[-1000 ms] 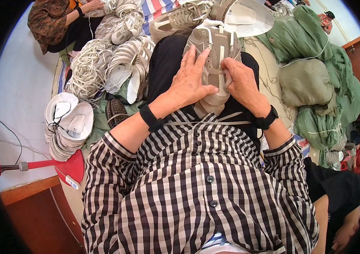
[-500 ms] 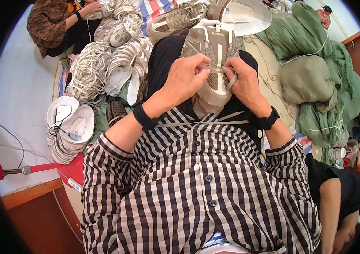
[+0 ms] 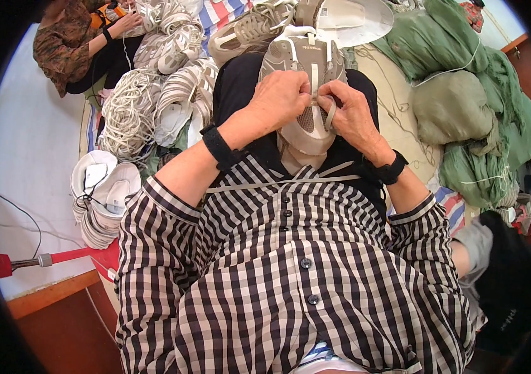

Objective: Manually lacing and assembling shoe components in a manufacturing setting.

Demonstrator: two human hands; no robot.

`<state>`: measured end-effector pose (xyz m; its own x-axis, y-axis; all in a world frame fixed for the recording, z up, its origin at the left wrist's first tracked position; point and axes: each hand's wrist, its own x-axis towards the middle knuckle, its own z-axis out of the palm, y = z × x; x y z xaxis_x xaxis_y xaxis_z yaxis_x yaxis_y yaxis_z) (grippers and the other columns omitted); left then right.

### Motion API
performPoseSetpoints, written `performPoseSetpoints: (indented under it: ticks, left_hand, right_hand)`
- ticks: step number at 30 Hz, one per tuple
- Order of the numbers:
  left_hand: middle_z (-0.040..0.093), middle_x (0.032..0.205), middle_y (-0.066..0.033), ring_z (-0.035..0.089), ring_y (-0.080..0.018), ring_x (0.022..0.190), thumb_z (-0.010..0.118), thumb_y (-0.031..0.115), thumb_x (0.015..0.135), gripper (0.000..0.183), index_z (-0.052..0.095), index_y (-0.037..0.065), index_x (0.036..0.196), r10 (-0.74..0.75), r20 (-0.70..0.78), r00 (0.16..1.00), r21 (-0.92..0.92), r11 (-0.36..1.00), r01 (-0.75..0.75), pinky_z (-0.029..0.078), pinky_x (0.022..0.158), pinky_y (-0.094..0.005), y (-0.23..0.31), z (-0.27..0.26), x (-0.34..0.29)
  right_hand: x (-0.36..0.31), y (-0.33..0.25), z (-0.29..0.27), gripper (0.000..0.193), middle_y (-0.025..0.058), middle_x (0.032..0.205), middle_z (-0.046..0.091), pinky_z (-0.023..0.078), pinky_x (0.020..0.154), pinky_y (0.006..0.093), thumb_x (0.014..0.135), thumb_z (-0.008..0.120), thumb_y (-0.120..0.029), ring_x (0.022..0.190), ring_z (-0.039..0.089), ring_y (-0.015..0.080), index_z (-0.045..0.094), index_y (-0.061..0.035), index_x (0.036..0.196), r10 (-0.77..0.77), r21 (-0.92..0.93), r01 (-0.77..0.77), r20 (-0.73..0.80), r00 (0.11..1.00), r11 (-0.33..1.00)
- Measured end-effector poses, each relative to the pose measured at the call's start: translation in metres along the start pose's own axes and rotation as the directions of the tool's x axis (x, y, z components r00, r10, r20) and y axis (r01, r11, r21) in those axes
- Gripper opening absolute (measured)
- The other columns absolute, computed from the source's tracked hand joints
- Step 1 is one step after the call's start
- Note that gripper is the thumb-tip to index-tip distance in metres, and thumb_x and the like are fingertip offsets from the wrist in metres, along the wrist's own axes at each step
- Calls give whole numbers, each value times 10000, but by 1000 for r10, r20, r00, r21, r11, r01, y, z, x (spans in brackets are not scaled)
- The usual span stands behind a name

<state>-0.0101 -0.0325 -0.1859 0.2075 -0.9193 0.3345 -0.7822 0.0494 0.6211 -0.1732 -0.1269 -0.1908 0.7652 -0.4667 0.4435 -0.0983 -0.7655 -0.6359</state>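
The left hand (image 3: 281,98), spread across the beige-brown shoe (image 3: 306,137) a second ago, now has its fingertips bunched; whether that grip pinches lace, I cannot tell. The shoe rests on the black-clad lap. The right hand (image 3: 349,112) grips a looped lace (image 3: 330,116). Farther right, a grey sock (image 3: 474,242) has appeared.

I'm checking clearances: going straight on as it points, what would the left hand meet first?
Probably the bare right hand, opposite it over the brown-and-white mesh shoe, though depth is unclear.
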Motion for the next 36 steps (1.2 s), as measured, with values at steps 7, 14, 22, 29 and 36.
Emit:
performPoseSetpoints:
  ticks: [7,14,22,29,36]
  left_hand:
    - [637,767,-209,618,-414,776,558,137,802,110,581,30,820,111,104,988,90,989,-121,477,691,-502,-4,-5,3]
    - [590,699,-194,597,-417,694,578,155,847,138,509,37,868,80,-63,995,183,981,-67,454,608,-510,-43,-79,-60]
    - [612,758,-213,600,-398,721,589,126,864,117,540,20,860,-199,-539,818,489,717,497,446,632,-473,-201,-232,-221]
    - [596,668,-166,583,-335,599,577,128,837,97,562,35,813,-540,-292,789,262,748,610,469,589,-420,-276,-192,-302]
    - [630,922,-166,637,-331,856,646,56,787,270,556,21,1039,-150,-192,970,198,962,188,502,756,-405,-108,-93,-132]
  right_hand:
    - [5,0,2,213,56,743,579,430,627,262,938,591,-220,677,527,115,604,-8,918,182,142,-192,78,980,971]
    - [6,5,-12,299,-49,751,494,373,673,196,1009,482,-358,678,441,60,608,-99,928,333,626,-445,296,895,640]
    - [-1,10,-13,250,-79,678,490,347,593,200,954,580,-255,634,424,22,581,-102,756,257,589,-408,326,910,698]
    - [-34,-79,-80,249,-27,668,524,397,562,253,917,630,-223,640,470,53,598,-2,807,-63,404,-203,557,828,892]
    - [-89,-104,-188,130,95,709,664,525,572,348,831,736,-103,625,652,229,641,-15,813,-523,819,50,317,791,572]
